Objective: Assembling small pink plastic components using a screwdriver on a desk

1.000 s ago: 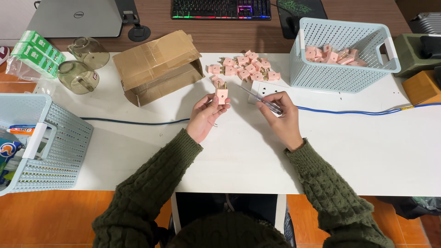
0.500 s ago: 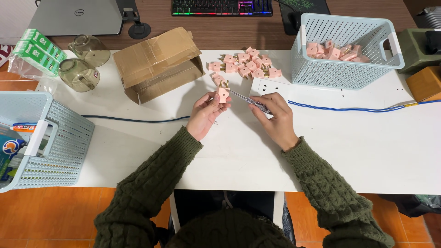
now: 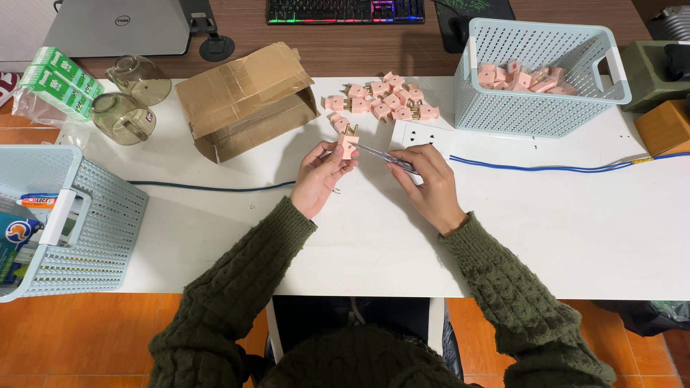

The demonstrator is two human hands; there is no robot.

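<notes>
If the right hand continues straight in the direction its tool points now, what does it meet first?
The right hand aims its thin screwdriver up-left at the pink plug in the left hand. It would probably meet that plug first; the tip already seems to touch it.

Both forearms reach forward, left hand and right hand close together, fingers curled in pinching grips.

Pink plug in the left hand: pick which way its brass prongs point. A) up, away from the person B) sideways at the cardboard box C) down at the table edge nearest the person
A: the left hand holds the pink plug with its brass prongs pointing away from the person, toward the pile of pink plugs.
</notes>
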